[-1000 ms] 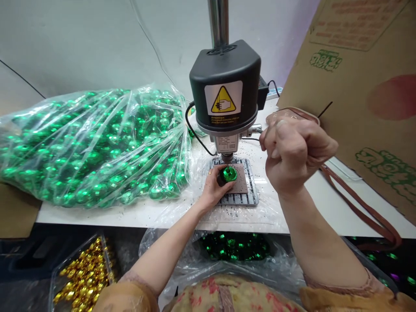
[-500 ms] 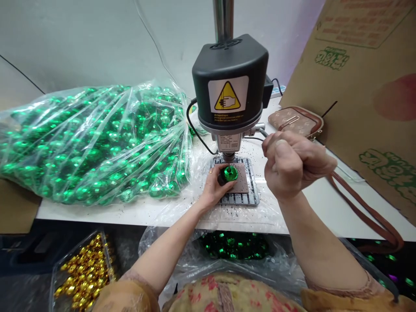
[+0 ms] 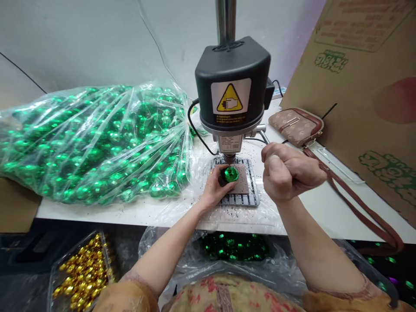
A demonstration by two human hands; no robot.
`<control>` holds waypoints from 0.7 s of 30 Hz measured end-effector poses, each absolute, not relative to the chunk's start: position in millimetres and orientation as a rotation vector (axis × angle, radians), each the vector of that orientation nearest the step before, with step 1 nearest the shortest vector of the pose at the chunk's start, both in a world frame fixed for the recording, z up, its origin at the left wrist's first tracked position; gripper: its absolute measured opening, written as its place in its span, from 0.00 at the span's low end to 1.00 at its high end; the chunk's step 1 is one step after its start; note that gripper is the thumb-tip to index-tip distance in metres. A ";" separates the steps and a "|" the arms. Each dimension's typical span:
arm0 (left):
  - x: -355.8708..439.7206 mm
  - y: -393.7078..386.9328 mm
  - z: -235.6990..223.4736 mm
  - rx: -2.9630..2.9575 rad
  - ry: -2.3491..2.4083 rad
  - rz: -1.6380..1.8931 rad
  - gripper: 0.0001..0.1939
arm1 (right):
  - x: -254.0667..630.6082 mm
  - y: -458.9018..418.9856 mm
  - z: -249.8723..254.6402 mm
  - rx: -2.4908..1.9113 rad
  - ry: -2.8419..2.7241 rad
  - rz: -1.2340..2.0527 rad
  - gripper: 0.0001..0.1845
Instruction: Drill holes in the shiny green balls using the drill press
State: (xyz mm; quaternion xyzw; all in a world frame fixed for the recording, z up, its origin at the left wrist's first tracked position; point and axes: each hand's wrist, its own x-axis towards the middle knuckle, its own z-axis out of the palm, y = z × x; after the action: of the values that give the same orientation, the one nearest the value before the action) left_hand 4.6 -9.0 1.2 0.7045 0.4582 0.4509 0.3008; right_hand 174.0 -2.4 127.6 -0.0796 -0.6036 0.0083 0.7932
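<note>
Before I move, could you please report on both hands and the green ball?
Left hand steadying green ball under drill press. Right hand closed on its lever. Chips scattered around; nothing visibly blocking the ball.

glossy faceted green ball [image 3: 231, 174], matt black drill housing [image 3: 232, 65]

Shiny green faceted bauble [image 3: 231, 174]: round, dark spot on top, over the flat brown square board [image 3: 242, 184], below the chuck [image 3: 229, 158].
Black-housed drill press [image 3: 232, 86]: upright on a metal column, yellow warning triangle in front.
Silver metal lever [image 3: 264, 136]: slim, slanting down from the press, outer end hidden by the right hand [image 3: 287, 171].
</note>
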 end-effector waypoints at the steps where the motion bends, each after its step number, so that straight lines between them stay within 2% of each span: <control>1: 4.8 -9.1 0.8 1.872 1.216 1.198 0.26 | 173.2 -3.3 127.9 -0.175 -1.295 0.016 0.26; 5: 7.2 -7.1 1.2 1.863 1.236 1.201 0.26 | 168.7 -6.8 149.0 -0.312 -1.177 0.131 0.28; 8: 10.3 -10.6 5.0 1.812 1.291 1.243 0.26 | 168.5 -5.3 176.3 -0.352 -1.141 0.244 0.26; 13: 10.1 -61.7 11.8 2.003 1.401 1.388 0.25 | 173.0 -1.9 197.5 -0.430 -1.168 0.336 0.23; 17: 4.8 -124.3 -4.4 2.690 0.758 1.136 0.27 | 174.0 -2.8 194.2 -0.447 -1.151 0.352 0.22; 21: -2.1 -157.7 -31.6 3.089 0.682 0.811 0.20 | 173.9 -2.1 191.6 -0.452 -1.108 0.346 0.21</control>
State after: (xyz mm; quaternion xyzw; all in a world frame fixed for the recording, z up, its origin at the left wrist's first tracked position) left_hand -2.1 -157.7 -31.6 0.9441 0.2084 0.2480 -0.0619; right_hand 173.9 -2.1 191.6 -0.2119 -0.5187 0.1620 0.8123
